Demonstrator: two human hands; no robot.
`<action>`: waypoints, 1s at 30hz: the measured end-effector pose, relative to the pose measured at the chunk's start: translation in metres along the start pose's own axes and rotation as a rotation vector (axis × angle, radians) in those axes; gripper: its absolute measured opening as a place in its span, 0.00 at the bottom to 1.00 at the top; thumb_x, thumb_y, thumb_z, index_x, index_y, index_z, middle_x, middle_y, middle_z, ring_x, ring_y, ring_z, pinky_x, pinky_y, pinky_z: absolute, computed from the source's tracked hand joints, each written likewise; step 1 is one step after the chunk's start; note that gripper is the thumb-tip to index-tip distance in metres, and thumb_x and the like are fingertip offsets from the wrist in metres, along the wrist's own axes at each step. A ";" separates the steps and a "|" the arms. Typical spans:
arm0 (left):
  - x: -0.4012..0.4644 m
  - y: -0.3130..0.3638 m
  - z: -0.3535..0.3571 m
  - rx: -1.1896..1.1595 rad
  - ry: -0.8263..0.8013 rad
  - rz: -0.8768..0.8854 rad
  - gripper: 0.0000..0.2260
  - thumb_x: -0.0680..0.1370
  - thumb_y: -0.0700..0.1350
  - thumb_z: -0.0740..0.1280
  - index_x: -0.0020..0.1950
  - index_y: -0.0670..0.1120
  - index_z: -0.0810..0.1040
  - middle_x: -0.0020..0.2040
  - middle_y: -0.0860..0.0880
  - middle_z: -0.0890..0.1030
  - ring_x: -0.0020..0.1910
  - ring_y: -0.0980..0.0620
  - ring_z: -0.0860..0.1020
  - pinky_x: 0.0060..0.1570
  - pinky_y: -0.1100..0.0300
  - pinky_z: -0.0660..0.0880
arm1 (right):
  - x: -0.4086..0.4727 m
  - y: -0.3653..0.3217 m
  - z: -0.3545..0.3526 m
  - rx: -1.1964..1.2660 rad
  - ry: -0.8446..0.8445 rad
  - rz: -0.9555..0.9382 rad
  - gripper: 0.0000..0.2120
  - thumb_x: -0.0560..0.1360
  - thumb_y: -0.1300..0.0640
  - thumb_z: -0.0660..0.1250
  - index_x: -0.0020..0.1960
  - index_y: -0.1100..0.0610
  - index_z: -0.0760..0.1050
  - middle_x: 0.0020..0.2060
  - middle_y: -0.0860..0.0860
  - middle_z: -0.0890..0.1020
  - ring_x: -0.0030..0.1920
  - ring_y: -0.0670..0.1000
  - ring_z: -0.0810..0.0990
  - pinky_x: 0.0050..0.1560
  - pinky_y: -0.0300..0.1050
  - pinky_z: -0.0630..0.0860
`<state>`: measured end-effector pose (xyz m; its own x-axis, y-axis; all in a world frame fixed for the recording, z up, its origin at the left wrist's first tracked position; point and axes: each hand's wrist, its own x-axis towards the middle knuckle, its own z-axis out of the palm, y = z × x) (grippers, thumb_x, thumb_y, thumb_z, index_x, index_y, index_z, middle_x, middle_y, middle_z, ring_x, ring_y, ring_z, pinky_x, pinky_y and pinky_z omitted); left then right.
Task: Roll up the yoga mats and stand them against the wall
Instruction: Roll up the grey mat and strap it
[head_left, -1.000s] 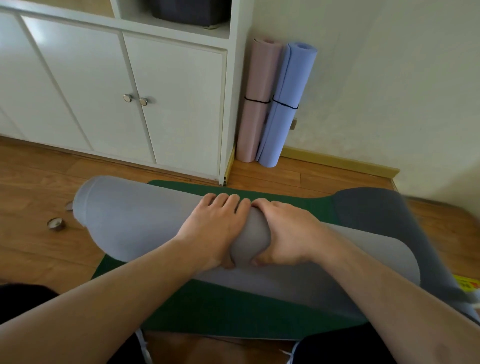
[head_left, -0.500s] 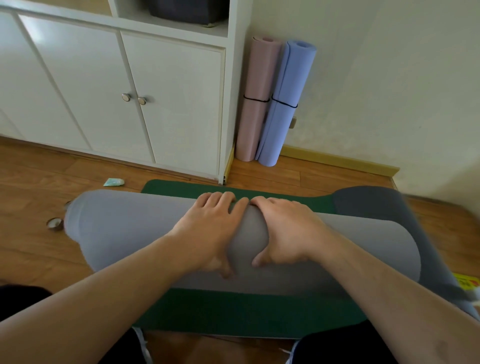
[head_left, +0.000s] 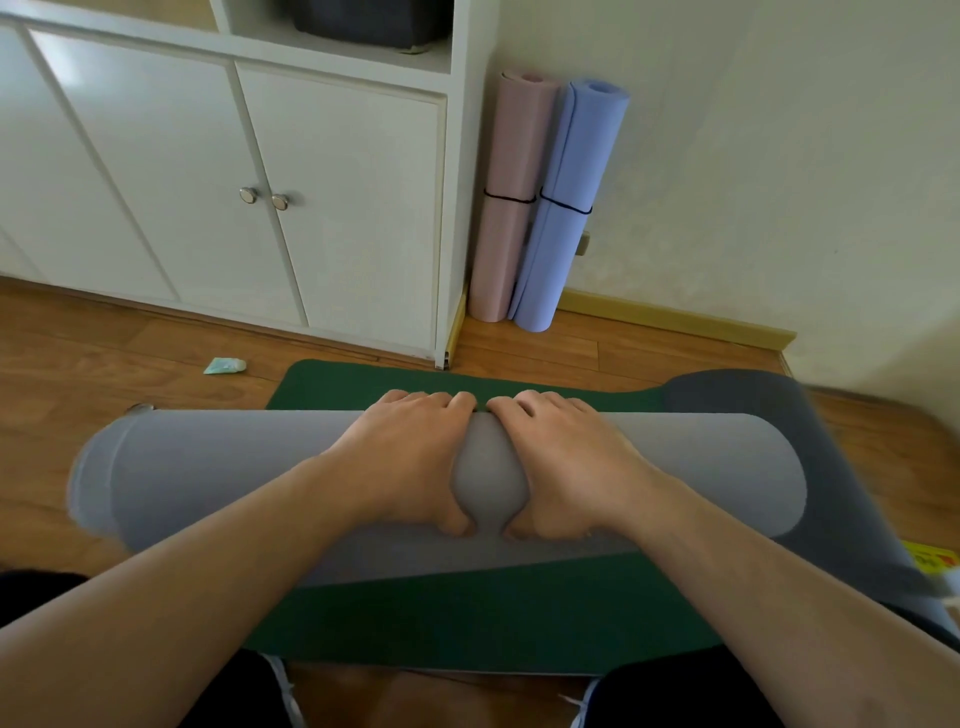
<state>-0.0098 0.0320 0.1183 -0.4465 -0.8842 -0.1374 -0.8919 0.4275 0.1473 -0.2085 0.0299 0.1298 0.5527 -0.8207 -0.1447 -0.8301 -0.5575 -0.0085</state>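
Wood floor (head_left: 104, 338), white cabinet (head_left: 332, 208) w/ two knobbed doors at back left, cream wall (head_left: 779, 156) on the right w/ yellow baseboard. Green mat (head_left: 467, 613) lies flat on the floor; grey mat (head_left: 234, 478), mostly rolled, lies across it, its unrolled dark part off to the right.

Left hand (head_left: 410, 457) & right hand (head_left: 566, 457) sit side by side on the roll's middle — fingers curled over the far side, thumbs tucked on the near side, both gripping the grey mat.

Pink mat (head_left: 511, 208) & blue mat (head_left: 566, 208), each rolled and banded w/ a black tie, stand upright in the corner, touching, between cabinet and wall. Small pale-green scrap (head_left: 224, 366) on the floor left of the green mat. Dark bin (head_left: 363, 21) on the cabinet shelf. Yellow item at far right edge — can't tell what.
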 end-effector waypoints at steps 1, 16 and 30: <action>-0.001 0.000 0.001 0.008 0.014 0.011 0.47 0.58 0.75 0.74 0.71 0.57 0.65 0.64 0.57 0.76 0.62 0.52 0.75 0.69 0.50 0.71 | 0.001 0.001 -0.001 0.013 0.004 0.002 0.50 0.59 0.30 0.81 0.73 0.46 0.64 0.65 0.46 0.75 0.64 0.52 0.75 0.65 0.54 0.75; 0.002 0.006 0.008 0.027 0.076 0.022 0.47 0.59 0.71 0.78 0.71 0.54 0.66 0.64 0.56 0.76 0.61 0.52 0.76 0.67 0.49 0.73 | -0.004 -0.002 0.003 -0.017 -0.022 0.015 0.63 0.58 0.29 0.80 0.82 0.50 0.53 0.70 0.49 0.68 0.70 0.54 0.68 0.74 0.53 0.69; 0.000 0.022 0.020 0.241 0.112 0.050 0.54 0.62 0.71 0.79 0.78 0.49 0.58 0.73 0.48 0.69 0.70 0.45 0.70 0.73 0.45 0.68 | 0.001 0.004 -0.006 0.182 -0.114 0.145 0.45 0.55 0.27 0.79 0.66 0.41 0.68 0.55 0.39 0.79 0.51 0.47 0.79 0.51 0.52 0.81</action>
<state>-0.0304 0.0449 0.1021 -0.4919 -0.8703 -0.0247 -0.8661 0.4921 -0.0876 -0.2110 0.0261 0.1351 0.4238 -0.8651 -0.2682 -0.9053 -0.3951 -0.1560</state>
